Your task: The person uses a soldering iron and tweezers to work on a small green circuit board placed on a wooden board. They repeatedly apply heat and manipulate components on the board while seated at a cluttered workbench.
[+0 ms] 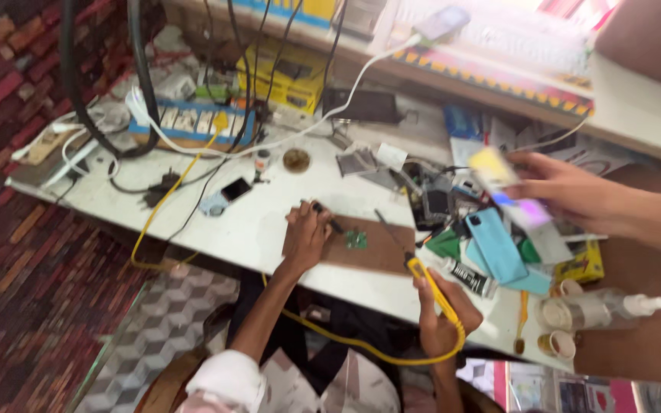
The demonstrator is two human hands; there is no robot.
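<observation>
The small green circuit board [356, 239] lies on a brown mat [369, 248] at the near edge of the white desk [254, 226], between the two hands. The left hand [307, 233] rests on the mat just left of the board, fingers clenched around a thin dark tool [329, 218] whose tip points toward the board. The right hand [437, 321], nearer and to the right, grips a yellow soldering iron [428, 283]; its thin tip [392, 229] reaches out over the mat close to the board, and its yellow cord [346, 340] loops back below the desk edge.

Right of the mat the desk is crowded: a black glue tube [464, 275], a light blue phone [496, 245] lying face down, a yellow box [583, 264], small paper cups [558, 315] and a clear spray bottle [613, 307]. Another person's hand [564, 187] reaches in from the right above this clutter, holding something blurred.

Farther left lie a small dark phone [236, 188], a round tin [296, 160], white cables [284, 138] and a blue power strip [189, 122].
</observation>
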